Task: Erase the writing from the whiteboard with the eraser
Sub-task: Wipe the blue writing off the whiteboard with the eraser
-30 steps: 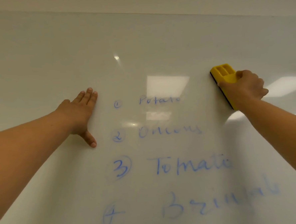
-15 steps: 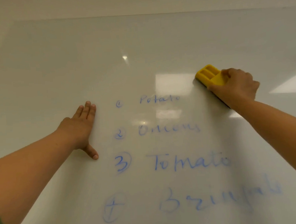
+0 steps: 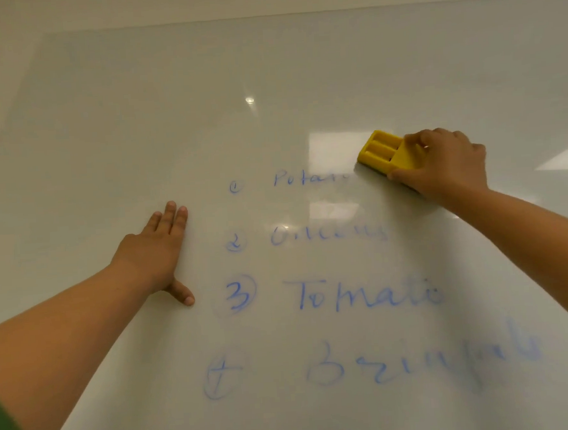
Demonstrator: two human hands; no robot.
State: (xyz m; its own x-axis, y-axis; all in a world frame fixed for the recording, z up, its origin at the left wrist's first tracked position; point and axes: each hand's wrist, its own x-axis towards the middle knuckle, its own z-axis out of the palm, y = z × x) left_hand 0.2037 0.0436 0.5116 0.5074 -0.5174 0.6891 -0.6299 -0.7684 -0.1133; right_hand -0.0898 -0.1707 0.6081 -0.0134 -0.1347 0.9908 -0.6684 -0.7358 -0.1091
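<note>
Glossy whiteboard (image 3: 137, 124) fills the view, its blue writing (image 3: 364, 296) mostly intact. Right hand (image 3: 446, 165) clasps the yellow eraser (image 3: 383, 150) against the board at the end of line one, probably to wipe leftward. Left hand (image 3: 158, 252) lies flat, fingers spread, bracing beside the list. Bare board lies open above.

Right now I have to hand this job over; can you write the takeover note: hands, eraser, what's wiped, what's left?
Left hand: open, flat on the glossy whiteboard, left of the list.
Right hand: grip shut on the yellow plastic eraser, pressed to the board at the right end of line 1.
Done: the end of the blue "Potato" line looks wiped.
Left: the rest of line 1, "Onions", "Tomato", the smudged fourth line, the circled numbers, and faint marks at the bottom edge.
</note>
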